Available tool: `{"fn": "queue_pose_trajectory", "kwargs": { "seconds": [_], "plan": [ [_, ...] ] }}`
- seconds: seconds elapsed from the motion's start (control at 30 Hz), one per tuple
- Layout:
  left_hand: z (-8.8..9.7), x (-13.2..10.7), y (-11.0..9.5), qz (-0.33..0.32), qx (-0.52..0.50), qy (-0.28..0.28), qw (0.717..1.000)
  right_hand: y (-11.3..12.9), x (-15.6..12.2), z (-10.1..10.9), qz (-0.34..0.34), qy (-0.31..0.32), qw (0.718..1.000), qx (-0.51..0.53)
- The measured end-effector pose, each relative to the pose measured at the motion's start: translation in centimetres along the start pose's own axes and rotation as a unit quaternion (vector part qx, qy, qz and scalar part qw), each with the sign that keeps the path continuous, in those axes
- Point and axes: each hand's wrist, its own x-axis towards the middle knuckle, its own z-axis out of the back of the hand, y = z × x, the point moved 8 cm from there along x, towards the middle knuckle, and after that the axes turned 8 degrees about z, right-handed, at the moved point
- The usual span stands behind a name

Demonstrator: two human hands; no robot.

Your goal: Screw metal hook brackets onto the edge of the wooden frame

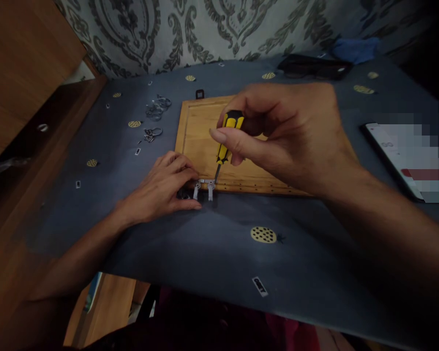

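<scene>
My right hand (285,131) is closed on a yellow-and-black screwdriver (227,139), which tilts with its shaft pointing down. The tip meets a small metal hook piece (209,187) at the near edge of a framed wooden board (201,131). Just left of it sits a second hook (196,189), and both jut out past the edge. My left hand (164,187) is curled around the board's near-left corner, fingers on the edge beside the hooks and thumb below. Small dark holes run along the near edge. My right hand covers much of the board's right side.
Loose metal hooks (157,107) and a small pile of screws with a ring (151,134) lie left of the board. A phone (395,161) rests at right. Behind are a small black square (199,93), a dark case (312,67) and blue cloth (354,50).
</scene>
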Motion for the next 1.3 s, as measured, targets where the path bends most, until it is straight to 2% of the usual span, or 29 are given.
{"fn": "queue_pose_trajectory", "kwargs": {
  "seconds": [0.13,0.3,0.6,0.97,1.3],
  "plan": [
    [0.0,0.0,0.2,0.003,0.000,0.001,1.000,-0.1,-0.2,0.0,-0.023,-0.002,0.999,-0.026],
    [0.1,0.0,0.0,0.005,0.017,0.006,1.000,0.0,-0.2,0.0,-0.002,-0.005,1.000,-0.010],
    [-0.7,0.4,-1.2,-0.005,0.017,-0.046,0.999,0.1,-0.1,0.2,-0.005,-0.003,1.000,-0.021],
    [-1.4,0.7,-1.4,-0.012,0.013,-0.056,0.998,0.2,-0.1,0.1,-0.016,0.010,0.999,-0.027],
    [-1.2,0.8,-1.5,-0.009,0.010,-0.066,0.998,0.3,-0.4,0.4,-0.045,-0.030,0.999,-0.007]
  ]
}}
